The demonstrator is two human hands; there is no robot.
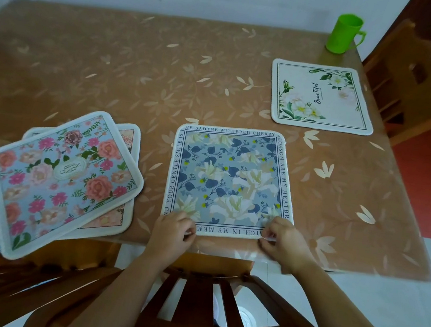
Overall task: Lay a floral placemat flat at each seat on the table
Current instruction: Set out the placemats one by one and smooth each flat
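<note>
Placemat (230,176) corners pinched, left hand (173,229), right hand (285,238)

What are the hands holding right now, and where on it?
The blue-flowered placemat: left hand pinches its near-left corner, right hand its near-right corner.

A home dining room: wooden chairs (411,80) stand around a surface (138,75) under a leaf-patterned cover, with placemats (320,96) and a green cup (343,33).
</note>
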